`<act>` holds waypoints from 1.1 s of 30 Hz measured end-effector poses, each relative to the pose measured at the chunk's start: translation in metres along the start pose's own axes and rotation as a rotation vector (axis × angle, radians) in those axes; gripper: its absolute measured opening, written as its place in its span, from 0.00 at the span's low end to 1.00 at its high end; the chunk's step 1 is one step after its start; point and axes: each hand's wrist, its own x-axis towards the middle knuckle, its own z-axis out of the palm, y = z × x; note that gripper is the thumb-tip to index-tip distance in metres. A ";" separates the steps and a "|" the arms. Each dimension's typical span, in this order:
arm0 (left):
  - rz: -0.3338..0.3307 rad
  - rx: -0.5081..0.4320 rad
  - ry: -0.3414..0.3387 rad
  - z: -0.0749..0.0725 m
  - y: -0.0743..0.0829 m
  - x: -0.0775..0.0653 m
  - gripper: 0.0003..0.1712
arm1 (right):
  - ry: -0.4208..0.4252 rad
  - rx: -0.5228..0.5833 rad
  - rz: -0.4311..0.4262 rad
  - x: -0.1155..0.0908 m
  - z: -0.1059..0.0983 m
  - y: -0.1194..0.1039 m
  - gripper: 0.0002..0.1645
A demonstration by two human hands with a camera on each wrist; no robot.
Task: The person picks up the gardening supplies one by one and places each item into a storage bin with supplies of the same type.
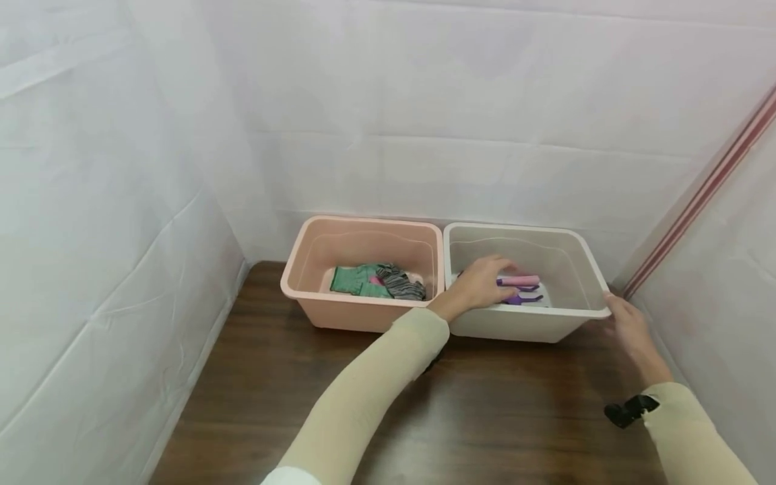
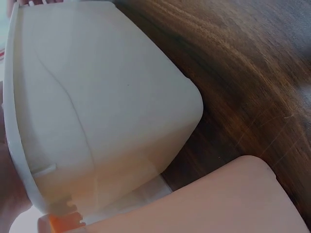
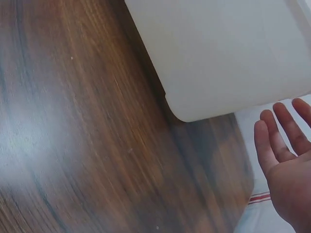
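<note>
My left hand reaches over the front rim into the white bin, thumb and fingers apart around garden hand tools with pink and purple handles. A purple fork-like tool lies just below them, partly under the thumb. At the bin's right front corner, my right hand touches the rim; the right wrist view shows its fingers extended beside the bin's end wall. In the left wrist view the bin's side hides most of the left hand.
A pink bin stands close against the white one on the left, holding green gloves and a grey striped glove. Both bins sit at the back of a dark wooden table, before white sheeting.
</note>
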 end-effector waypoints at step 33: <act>0.104 0.017 -0.152 -0.147 0.006 -0.087 0.52 | -0.128 -1.093 -0.635 -0.040 0.066 -0.183 0.53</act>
